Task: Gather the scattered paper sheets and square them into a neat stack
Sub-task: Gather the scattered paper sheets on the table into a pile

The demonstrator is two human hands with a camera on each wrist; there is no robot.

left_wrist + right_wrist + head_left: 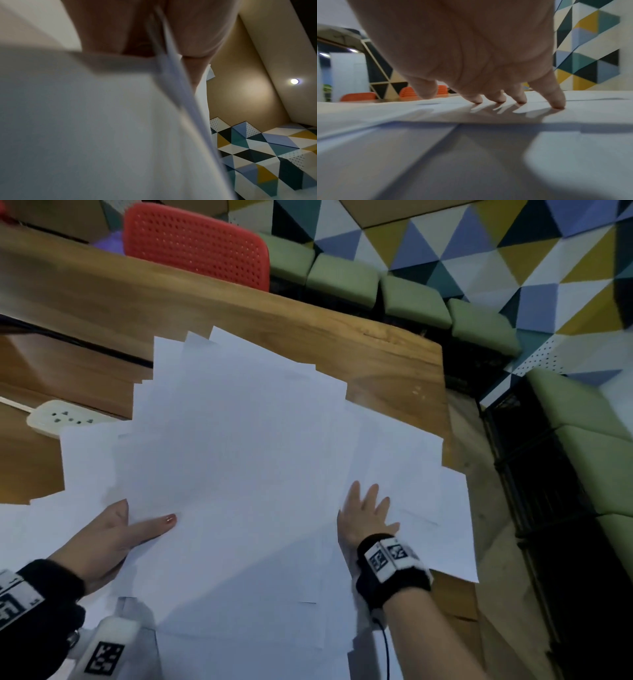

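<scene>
Several white paper sheets (239, 446) lie fanned and overlapping across the wooden table (144, 299). My left hand (137, 529) grips a bundle of them at the lower left, thumb on top and fingers hidden underneath. In the left wrist view the sheet edges (164, 56) run between the thumb and fingers of the left hand (120, 29). My right hand (368, 513) lies flat with spread fingers on the sheets at the right. In the right wrist view the right hand (488, 75) has its fingertips (558, 104) pressing down on the paper (471, 148).
A white power strip (61, 417) sits at the left, partly under the sheets. A red chair (198, 244) and green cushioned seats (342, 278) stand beyond the far side. The table's right edge (443, 398) is close, and some sheets overhang it.
</scene>
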